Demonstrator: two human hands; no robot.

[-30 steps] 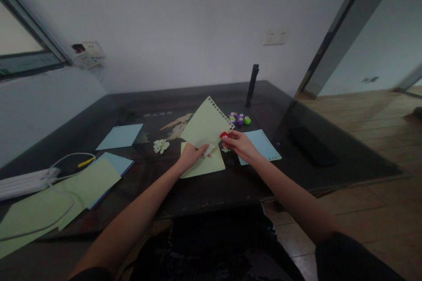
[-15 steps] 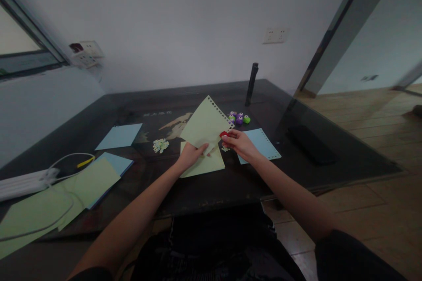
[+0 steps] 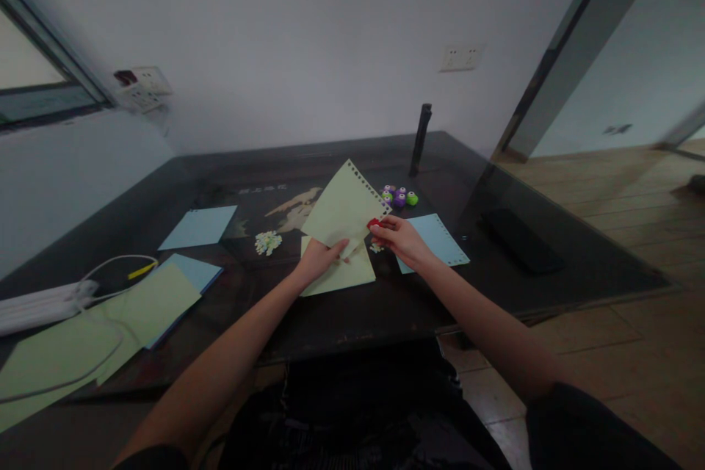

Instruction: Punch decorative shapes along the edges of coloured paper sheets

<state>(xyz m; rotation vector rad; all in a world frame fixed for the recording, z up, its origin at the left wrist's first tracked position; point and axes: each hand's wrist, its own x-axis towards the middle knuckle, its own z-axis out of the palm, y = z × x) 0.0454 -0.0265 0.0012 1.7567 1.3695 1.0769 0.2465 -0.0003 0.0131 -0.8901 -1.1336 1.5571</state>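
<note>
Left hand [image 3: 318, 258] pinches green sheet [image 3: 344, 207] at lower corner, held tilted above counter [image 3: 385, 308] centre. Right hand [image 3: 399, 239] clenched on red punch [image 3: 375, 223] at sheet's perforated edge. Risks, judged: sheet flexing under punch, hole landing off-line; single-corner pinch slipping; chads [image 3: 268, 241] scattering.

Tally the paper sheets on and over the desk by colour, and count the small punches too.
Green sheets: 4, one held up in the left hand at, one under it, two at the left
Blue sheets: 3
Punches: about 5 by the pile, plus a red one in the right hand
Total: about 13
</note>
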